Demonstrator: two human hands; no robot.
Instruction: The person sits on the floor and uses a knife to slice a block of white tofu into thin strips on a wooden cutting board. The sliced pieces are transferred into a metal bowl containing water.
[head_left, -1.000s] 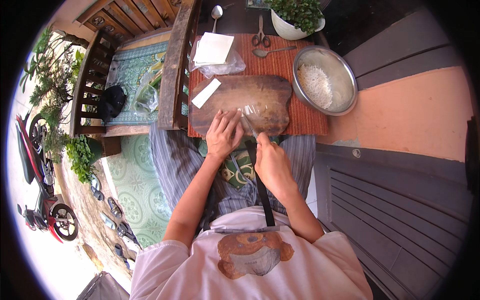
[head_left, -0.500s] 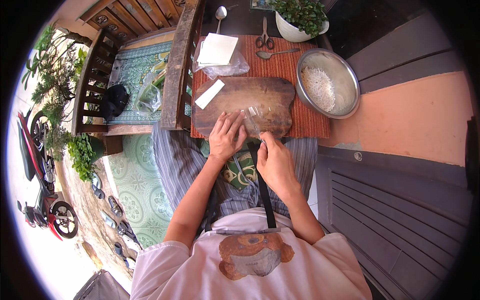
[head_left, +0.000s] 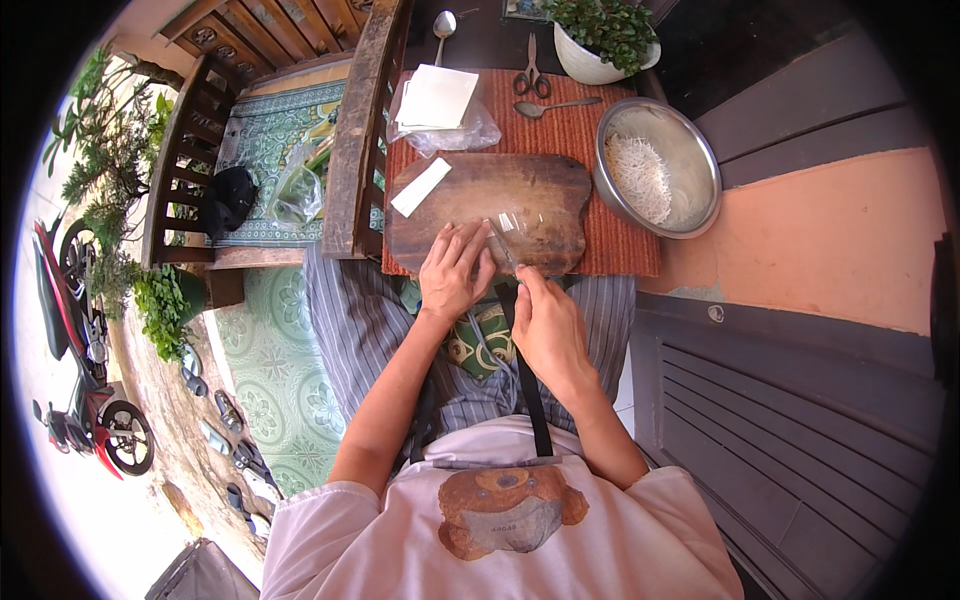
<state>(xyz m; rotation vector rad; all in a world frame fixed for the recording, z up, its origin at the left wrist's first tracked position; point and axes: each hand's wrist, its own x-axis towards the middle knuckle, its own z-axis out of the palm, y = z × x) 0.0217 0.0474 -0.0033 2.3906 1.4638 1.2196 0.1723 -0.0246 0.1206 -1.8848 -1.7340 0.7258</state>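
My right hand (head_left: 550, 325) grips a knife (head_left: 503, 248), its thin blade slanting up and left over the near part of a wooden cutting board (head_left: 550, 190). Just left of the blade, the bunched fingers of my left hand (head_left: 455, 270) press a thin white piece onto the board; they hide most of it. Small white slivers (head_left: 506, 221) lie just beyond the knife. On the board's far left rests a wider white strip (head_left: 420, 188). Behind it, a stack of flat white sheets (head_left: 437, 98) sits on a clear plastic bag (head_left: 480, 133).
A metal bowl (head_left: 707, 200) of fine white shreds (head_left: 640, 178) stands right of the board on an orange mat (head_left: 625, 255). Farther back are scissors (head_left: 532, 80), a spoon (head_left: 557, 106), another spoon (head_left: 444, 30) and a potted plant (head_left: 600, 40). A wooden bench (head_left: 350, 140) borders the left.
The knife blade has shifted slightly left, toward my left fingertips. Both hands stay in nearly the same place, and the bowl, sheets and wider strip have not moved.
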